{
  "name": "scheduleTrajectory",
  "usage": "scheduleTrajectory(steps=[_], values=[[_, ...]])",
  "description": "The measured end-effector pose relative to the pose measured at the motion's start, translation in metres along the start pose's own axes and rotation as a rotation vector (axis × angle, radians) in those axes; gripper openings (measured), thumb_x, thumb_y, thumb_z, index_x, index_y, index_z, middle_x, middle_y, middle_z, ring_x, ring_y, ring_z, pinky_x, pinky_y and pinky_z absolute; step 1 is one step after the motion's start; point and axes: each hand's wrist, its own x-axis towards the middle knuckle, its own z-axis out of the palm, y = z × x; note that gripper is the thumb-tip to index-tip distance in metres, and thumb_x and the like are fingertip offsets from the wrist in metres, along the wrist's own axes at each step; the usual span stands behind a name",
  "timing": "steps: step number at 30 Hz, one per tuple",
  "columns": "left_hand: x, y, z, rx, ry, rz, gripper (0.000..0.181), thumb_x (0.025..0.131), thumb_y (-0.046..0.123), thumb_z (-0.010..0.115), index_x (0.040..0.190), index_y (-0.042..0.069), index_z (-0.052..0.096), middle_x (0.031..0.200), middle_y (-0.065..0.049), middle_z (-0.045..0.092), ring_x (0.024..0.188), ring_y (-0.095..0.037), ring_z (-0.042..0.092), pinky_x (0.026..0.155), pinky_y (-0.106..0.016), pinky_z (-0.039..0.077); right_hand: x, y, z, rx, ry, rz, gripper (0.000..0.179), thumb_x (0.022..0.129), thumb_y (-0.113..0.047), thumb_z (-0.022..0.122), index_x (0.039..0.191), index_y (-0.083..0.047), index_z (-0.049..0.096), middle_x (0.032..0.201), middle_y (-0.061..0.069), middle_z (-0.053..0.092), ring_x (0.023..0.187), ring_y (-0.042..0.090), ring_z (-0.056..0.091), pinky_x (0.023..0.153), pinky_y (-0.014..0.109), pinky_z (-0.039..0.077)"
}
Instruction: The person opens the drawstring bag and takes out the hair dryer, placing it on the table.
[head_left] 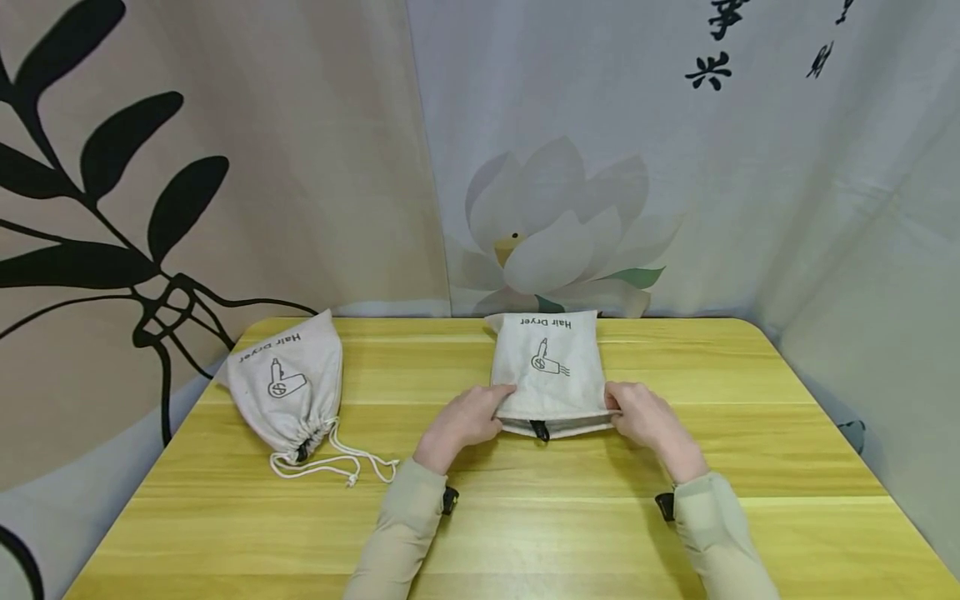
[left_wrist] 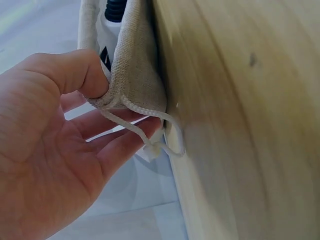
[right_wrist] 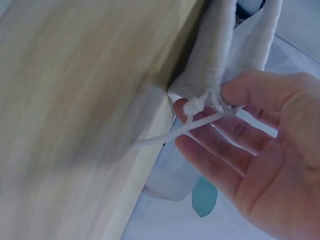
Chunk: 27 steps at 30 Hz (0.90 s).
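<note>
A light cloth drawstring bag printed "Hair Dryer" lies on the table, its mouth partly open toward me. At the mouth's left corner my left hand pinches the cloth, thumb on the rim and fingers behind. My right hand pinches the right corner in the same way. A short black loop pokes out of the mouth. Inside, the left wrist view shows a white and black item, mostly hidden by cloth. Knotted white drawstring hangs by the left fingers, and another white cord crosses the right fingers.
A second "Hair Dryer" drawstring bag, gathered at its neck, lies at the table's left side. Its white cords trail to the right. The wooden table ends at a printed curtain behind.
</note>
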Motion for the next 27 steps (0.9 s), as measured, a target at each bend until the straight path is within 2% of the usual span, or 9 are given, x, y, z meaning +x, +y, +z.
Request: scheduleTrajectory(steps=[4, 6, 9, 12, 16, 20, 24, 27], values=[[-0.002, 0.003, -0.002, 0.022, 0.011, 0.014, 0.059, 0.082, 0.002, 0.062, 0.139, 0.008, 0.047, 0.135, -0.013, 0.057, 0.11, -0.026, 0.063, 0.096, -0.037, 0.051, -0.001, -0.004, -0.001, -0.022, -0.001, 0.003, 0.023, 0.073, 0.005, 0.065, 0.074, -0.011, 0.049, 0.07, 0.001, 0.048, 0.065, 0.016, 0.044, 0.055, 0.026, 0.033], [-0.002, 0.004, -0.003, 0.043, 0.027, 0.032, 0.054, 0.082, 0.004, 0.063, 0.135, 0.007, 0.052, 0.13, -0.013, 0.061, 0.096, -0.021, 0.066, 0.088, -0.034, 0.054, -0.003, -0.008, -0.003, -0.031, 0.004, 0.001, 0.021, 0.073, 0.002, 0.067, 0.076, -0.011, 0.05, 0.072, 0.0, 0.051, 0.066, 0.016, 0.045, 0.054, 0.027, 0.035], [-0.002, 0.005, -0.005, 0.076, 0.051, 0.064, 0.043, 0.084, 0.011, 0.065, 0.127, 0.006, 0.059, 0.115, -0.011, 0.069, 0.074, -0.013, 0.061, 0.074, -0.027, 0.055, -0.004, -0.015, -0.008, -0.033, -0.002, -0.005, 0.019, 0.074, -0.002, 0.069, 0.078, -0.011, 0.053, 0.074, -0.001, 0.055, 0.068, 0.015, 0.048, 0.054, 0.028, 0.038], [-0.001, 0.005, -0.006, 0.077, 0.065, 0.084, 0.035, 0.085, 0.021, 0.068, 0.117, 0.006, 0.064, 0.091, -0.006, 0.071, 0.061, -0.007, 0.05, 0.061, -0.022, 0.048, -0.006, -0.025, -0.012, -0.012, -0.02, -0.017, 0.015, 0.076, -0.008, 0.071, 0.081, -0.012, 0.057, 0.077, -0.002, 0.061, 0.07, 0.013, 0.054, 0.057, 0.028, 0.044], [0.0, 0.008, -0.007, 0.059, 0.092, 0.108, 0.027, 0.084, 0.03, 0.071, 0.099, 0.008, 0.069, 0.067, 0.002, 0.06, 0.054, -0.004, 0.042, 0.052, -0.017, 0.038, -0.007, -0.039, -0.015, 0.046, -0.051, -0.054, 0.008, 0.079, -0.01, 0.071, 0.084, -0.012, 0.064, 0.08, -0.003, 0.067, 0.072, 0.01, 0.059, 0.064, 0.027, 0.051], [0.001, 0.012, -0.01, 0.059, 0.15, 0.133, 0.019, 0.085, 0.03, 0.07, 0.086, 0.01, 0.069, 0.065, 0.002, 0.061, 0.052, -0.002, 0.04, 0.048, -0.016, 0.034, -0.008, -0.053, -0.016, 0.105, -0.09, -0.172, 0.006, 0.081, -0.007, 0.068, 0.085, -0.01, 0.071, 0.079, -0.002, 0.068, 0.072, 0.008, 0.059, 0.065, 0.024, 0.051], [0.006, 0.018, -0.01, 0.091, 0.233, 0.142, 0.017, 0.088, 0.026, 0.066, 0.089, 0.01, 0.071, 0.069, 0.001, 0.065, 0.053, -0.003, 0.044, 0.049, -0.016, 0.038, -0.008, -0.063, -0.01, 0.147, -0.09, -0.27, 0.008, 0.08, -0.004, 0.066, 0.084, -0.007, 0.072, 0.078, -0.001, 0.069, 0.069, 0.006, 0.059, 0.063, 0.02, 0.051], [0.009, 0.021, -0.01, 0.117, 0.307, 0.157, 0.015, 0.09, 0.02, 0.063, 0.094, 0.008, 0.07, 0.07, -0.002, 0.066, 0.052, -0.004, 0.045, 0.047, -0.016, 0.039, -0.005, -0.07, -0.003, 0.165, -0.048, -0.244, 0.008, 0.081, -0.004, 0.066, 0.086, -0.004, 0.072, 0.081, 0.005, 0.071, 0.071, 0.012, 0.064, 0.064, 0.023, 0.055]])
